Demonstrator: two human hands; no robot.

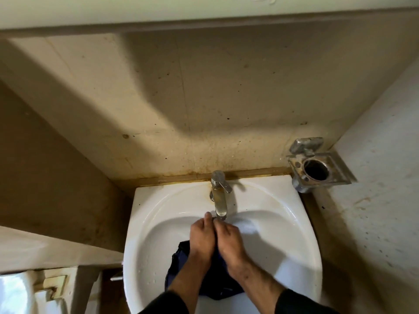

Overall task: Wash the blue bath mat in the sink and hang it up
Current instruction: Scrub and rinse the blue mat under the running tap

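The blue bath mat lies bunched in the bowl of the white sink, mostly hidden under my forearms. My left hand and my right hand are side by side over it. Their fingers curl down and meet just below the faucet spout. Each hand seems to grip a fold of the mat, a strip of blue showing between them. The fingertips themselves are hard to make out. I cannot see a stream of water.
The chrome faucet lever stands at the back of the sink against a stained beige wall. A tarnished metal holder is fixed on the right wall. A ledge and part of a white fixture are at lower left.
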